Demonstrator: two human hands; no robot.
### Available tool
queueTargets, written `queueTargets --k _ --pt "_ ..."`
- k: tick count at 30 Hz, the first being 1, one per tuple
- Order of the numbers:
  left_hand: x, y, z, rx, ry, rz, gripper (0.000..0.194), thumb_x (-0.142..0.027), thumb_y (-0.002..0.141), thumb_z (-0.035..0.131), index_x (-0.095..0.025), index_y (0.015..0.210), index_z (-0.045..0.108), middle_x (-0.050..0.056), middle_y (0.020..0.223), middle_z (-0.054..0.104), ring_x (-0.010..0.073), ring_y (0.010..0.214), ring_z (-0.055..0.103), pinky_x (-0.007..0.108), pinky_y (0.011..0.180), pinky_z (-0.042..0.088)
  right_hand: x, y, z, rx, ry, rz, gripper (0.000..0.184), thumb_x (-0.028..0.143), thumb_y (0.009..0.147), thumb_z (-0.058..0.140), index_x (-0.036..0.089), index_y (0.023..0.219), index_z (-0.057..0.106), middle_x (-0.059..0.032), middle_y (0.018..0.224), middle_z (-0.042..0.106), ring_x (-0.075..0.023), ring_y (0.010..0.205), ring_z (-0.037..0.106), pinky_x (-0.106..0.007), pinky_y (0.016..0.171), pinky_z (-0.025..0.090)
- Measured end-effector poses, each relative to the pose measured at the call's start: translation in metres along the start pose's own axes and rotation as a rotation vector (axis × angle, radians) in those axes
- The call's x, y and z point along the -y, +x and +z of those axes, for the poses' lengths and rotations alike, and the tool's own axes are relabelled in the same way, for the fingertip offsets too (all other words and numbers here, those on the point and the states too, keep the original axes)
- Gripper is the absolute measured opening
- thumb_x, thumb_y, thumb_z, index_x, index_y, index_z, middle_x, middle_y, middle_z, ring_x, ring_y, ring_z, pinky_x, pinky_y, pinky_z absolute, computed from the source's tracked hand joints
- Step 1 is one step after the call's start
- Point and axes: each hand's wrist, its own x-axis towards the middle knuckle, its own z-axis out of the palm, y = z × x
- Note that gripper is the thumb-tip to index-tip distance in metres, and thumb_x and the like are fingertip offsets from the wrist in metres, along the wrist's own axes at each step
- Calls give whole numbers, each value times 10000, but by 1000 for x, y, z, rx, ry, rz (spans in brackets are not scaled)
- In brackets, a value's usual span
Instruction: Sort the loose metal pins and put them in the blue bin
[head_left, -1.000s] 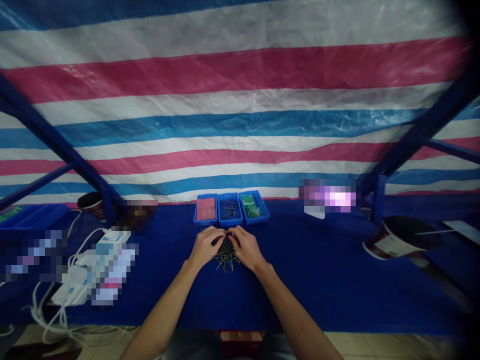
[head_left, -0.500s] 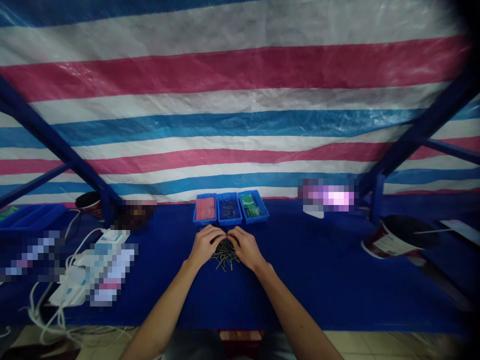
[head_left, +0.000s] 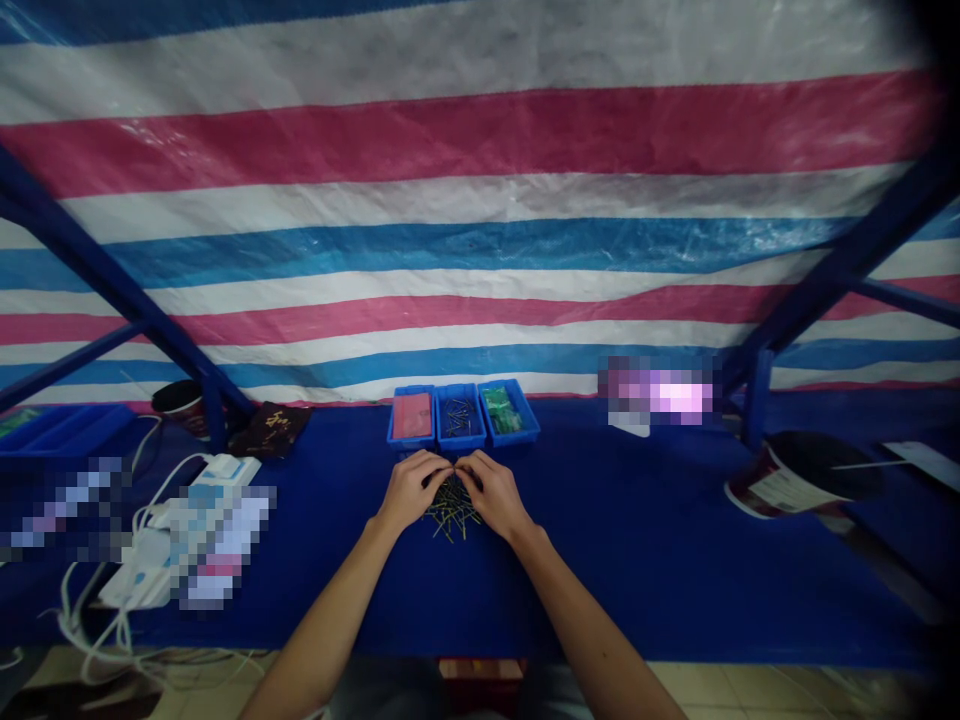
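A loose pile of thin, brassy-dark screws (head_left: 454, 520) lies on the blue table in front of me. My left hand (head_left: 410, 492) is over the pile's left side, its thumb and fingers pinched together. From the right, my right hand (head_left: 495, 494) mirrors it, and the fingertips of both hands meet above the far part of the pile. Whatever they pinch is too small to make out. Just beyond the hands stand three blue bins: a left bin (head_left: 411, 444) with pink packets, a middle bin (head_left: 463, 442) with some screws, and a right bin (head_left: 516, 438) with green packets.
At left lie a white power strip (head_left: 232, 470) with tangled cables and a dark packet (head_left: 270, 430). A dark red tub (head_left: 780, 482) stands at right. Blue frame posts (head_left: 757, 400) rise on both sides before a striped tarp (head_left: 480, 310).
Both hands stay almost in place, fingertips still together over the screws. The whole view has shifted very slightly; nothing else has visibly moved.
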Motion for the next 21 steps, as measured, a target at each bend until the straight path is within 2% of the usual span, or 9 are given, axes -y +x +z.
queueTargets --k 6,13,21 --pt "1 1 0 -2 -9 8 161 -270 947 608 -193 929 748 68 907 728 180 847 662 317 819 530 -1 0 3 -32 39 -27 172 201 990 481 229 1032 646 -36 998 650 -154 886 639 -249 821 477" --pt "5 0 2 5 -30 -7 159 -280 947 605 -190 934 736 73 922 716 187 865 662 318 822 531 -7 0 9 -71 71 -67 146 203 981 507 225 979 652 -37 946 650 -160 839 638 -256 769 484" --pt "7 0 3 30 -59 -34 149 -273 948 603 -194 938 729 66 911 712 185 855 657 313 819 523 -8 0 9 -62 62 -49 141 202 983 511 228 973 650 -33 950 651 -158 832 641 -259 768 476"
